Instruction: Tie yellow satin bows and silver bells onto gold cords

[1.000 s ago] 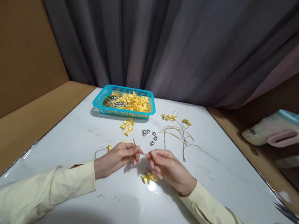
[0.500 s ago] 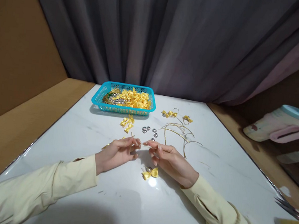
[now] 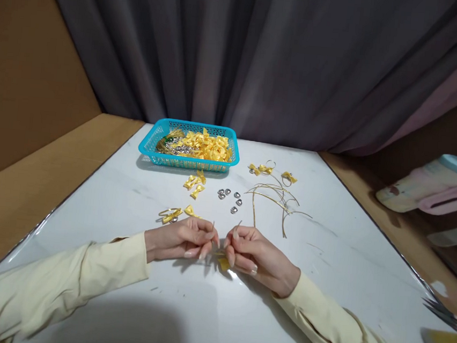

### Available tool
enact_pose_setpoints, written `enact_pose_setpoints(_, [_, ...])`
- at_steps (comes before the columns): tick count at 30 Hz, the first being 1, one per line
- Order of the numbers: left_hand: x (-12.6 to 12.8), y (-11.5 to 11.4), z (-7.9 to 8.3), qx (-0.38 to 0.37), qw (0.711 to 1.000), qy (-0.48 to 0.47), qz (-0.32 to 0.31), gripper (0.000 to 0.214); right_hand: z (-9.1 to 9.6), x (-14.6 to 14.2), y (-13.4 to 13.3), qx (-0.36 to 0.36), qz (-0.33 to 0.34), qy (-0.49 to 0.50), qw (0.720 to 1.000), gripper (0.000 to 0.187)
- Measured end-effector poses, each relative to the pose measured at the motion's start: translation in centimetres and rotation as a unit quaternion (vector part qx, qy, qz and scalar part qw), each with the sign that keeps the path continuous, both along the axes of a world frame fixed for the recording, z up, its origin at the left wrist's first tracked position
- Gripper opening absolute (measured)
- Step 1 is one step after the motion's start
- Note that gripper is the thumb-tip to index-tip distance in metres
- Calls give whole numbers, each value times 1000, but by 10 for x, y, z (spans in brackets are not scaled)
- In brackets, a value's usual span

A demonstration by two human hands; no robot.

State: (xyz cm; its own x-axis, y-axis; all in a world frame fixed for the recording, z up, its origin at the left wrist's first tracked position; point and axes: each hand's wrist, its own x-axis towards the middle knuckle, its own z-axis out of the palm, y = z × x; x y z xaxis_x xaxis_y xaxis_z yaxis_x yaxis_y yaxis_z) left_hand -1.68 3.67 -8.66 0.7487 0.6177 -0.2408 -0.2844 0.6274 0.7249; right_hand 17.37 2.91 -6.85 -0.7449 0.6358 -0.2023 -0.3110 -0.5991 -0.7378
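Note:
My left hand (image 3: 185,239) pinches one part of a thin gold wire (image 3: 239,224) between thumb and fingertips, and my right hand (image 3: 263,257) pinches another part close by. Short ends of the wire poke up above both sets of fingers; its middle is mostly hidden. Directly below, on the white table (image 3: 181,323), lies a yellow ribbon bow (image 3: 224,264), partly covered by my right fingers. Beyond my hands sit several silver heart-shaped beads (image 3: 239,202). A gold wire ring with a yellow bow (image 3: 172,216) rests left of my left hand, near a loose bow (image 3: 191,210).
A blue basket (image 3: 189,163) with yellow bows, silver beads and gold wires stands at the back. Loose wires (image 3: 270,196) and bow-trimmed rings (image 3: 288,177) lie to the right. A tumbler (image 3: 425,185) lies at far right, above some scissors-like metal blades (image 3: 443,313).
My hands have moved slightly nearer to me and turned, so the wire's ends now point up instead of lying level between them. They now cover part of the bow below.

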Motion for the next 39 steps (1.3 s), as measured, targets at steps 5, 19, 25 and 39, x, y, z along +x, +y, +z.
enact_pose_setpoints(5, [-1,1,0,20,999,27,16,32,5,7,5,20,1,-12,1000,19])
enact_pose_setpoints(19, [4,-8,17,181,962,171,-111,15,29,24,9,144,171,-209,952,11])
enact_pose_setpoints(25, [5,-8,14,180,962,182,-98,13,30,23,9,158,185,-232,942,12])
enact_pose_setpoints(39, [8,-9,16,193,951,212,-113,15,31,23,8,139,172,-210,952,19])
